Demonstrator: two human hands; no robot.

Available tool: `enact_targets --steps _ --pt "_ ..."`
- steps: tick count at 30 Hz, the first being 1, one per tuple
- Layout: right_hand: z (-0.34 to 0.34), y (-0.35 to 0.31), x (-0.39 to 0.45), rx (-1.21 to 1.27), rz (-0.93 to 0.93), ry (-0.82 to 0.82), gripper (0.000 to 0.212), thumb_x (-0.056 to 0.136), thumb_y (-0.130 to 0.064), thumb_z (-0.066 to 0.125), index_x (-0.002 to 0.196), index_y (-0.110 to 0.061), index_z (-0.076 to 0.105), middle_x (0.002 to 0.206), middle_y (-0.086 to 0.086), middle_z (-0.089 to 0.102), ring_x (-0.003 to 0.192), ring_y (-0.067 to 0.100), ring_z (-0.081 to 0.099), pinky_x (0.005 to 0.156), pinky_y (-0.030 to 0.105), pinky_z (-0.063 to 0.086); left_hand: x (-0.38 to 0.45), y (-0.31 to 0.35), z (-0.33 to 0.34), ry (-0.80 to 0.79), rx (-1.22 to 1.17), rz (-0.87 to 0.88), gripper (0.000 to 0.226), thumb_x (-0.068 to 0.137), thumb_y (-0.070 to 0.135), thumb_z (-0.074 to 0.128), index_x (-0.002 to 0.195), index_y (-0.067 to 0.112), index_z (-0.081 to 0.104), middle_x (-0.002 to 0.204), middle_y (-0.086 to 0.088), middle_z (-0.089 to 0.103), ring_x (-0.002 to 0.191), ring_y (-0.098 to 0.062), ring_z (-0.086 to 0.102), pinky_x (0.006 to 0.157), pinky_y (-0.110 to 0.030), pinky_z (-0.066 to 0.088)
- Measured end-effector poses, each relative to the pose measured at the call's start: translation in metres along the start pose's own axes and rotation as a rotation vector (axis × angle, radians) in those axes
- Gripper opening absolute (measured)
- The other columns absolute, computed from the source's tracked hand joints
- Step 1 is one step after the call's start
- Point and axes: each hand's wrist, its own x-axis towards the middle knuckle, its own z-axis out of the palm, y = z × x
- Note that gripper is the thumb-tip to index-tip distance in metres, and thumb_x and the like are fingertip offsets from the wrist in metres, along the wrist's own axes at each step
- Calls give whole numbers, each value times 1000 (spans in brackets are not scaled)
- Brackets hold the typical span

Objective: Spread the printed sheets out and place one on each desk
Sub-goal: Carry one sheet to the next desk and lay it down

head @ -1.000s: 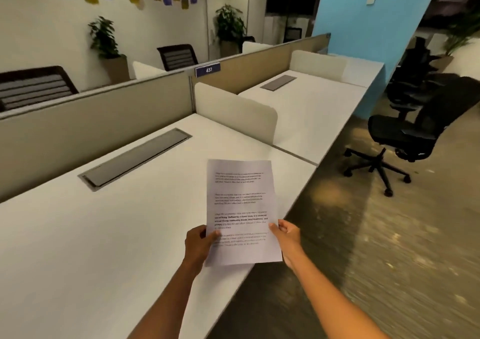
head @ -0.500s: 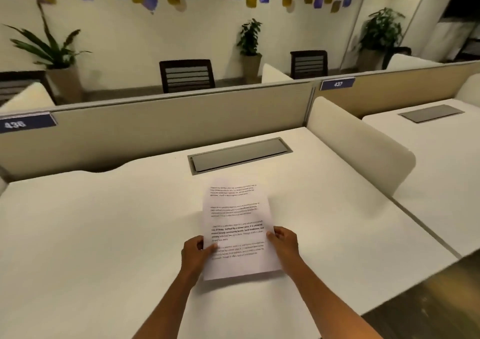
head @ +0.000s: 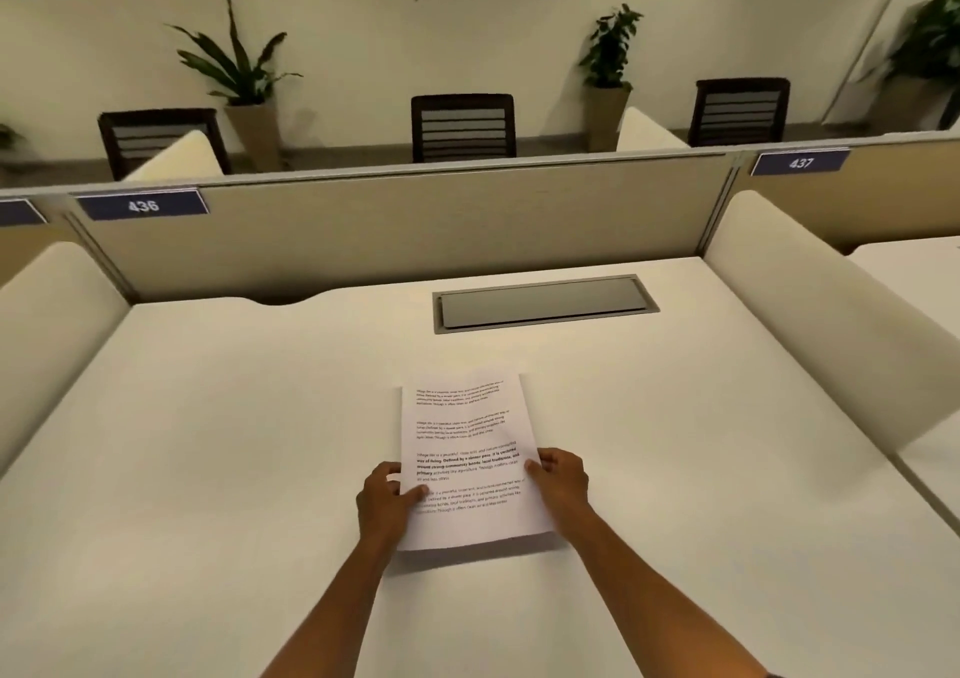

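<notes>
The printed sheets (head: 467,428), white paper with several blocks of black text, are held low over the middle of a white desk (head: 234,469). My left hand (head: 387,501) grips their lower left edge, thumb on top. My right hand (head: 561,480) grips the lower right edge. The stack casts a shadow on the desk under its near edge, so that edge is slightly lifted. How many sheets are in the stack cannot be told.
A grey cable hatch (head: 543,303) is set in the desk's far side. Cream side dividers (head: 831,324) flank the desk; a beige back partition (head: 405,225) carries labels 436 (head: 143,204) and 437 (head: 800,163). Another desk (head: 914,272) lies right. Dark chairs and potted plants stand beyond.
My view has turned left from the aisle to face this desk squarely. The sheets, still in both hands, have come down over the desk's middle.
</notes>
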Motion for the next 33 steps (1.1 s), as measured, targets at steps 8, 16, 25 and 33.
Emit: enact_targets --steps 8,16,25,33 --pt "-1 1 5 -80 -37 9 37 88 -7 63 124 -2 62 120 14 69 113 30 62 101 36 47 3 -5 5 44 86 -20 57 74 9 81 125 7 55 96 -20 67 93 -34 62 88 -39 48" --pt "-5 17 -2 -511 -251 43 42 97 -25 49 139 -17 47 133 3 55 123 25 50 101 34 43 -1 -13 15 93 481 21 66 79 34 76 133 11 46 126 -16 54 118 -36 48 94 -44 44" --pt "-4 40 1 -927 -517 -162 56 101 -45 35 152 -25 26 164 -5 13 151 13 11 122 31 9 -3 -30 16 -158 861 227 83 91 55 51 154 15 16 165 -4 4 151 -26 3 120 -44 15" --pt "1 46 4 -986 -476 -224 60 101 -49 28 155 -26 16 165 -5 -1 153 18 -2 123 43 1 -6 -33 17 -201 1006 199 80 95 59 37 155 17 6 165 3 -5 151 -27 -2 119 -50 14"
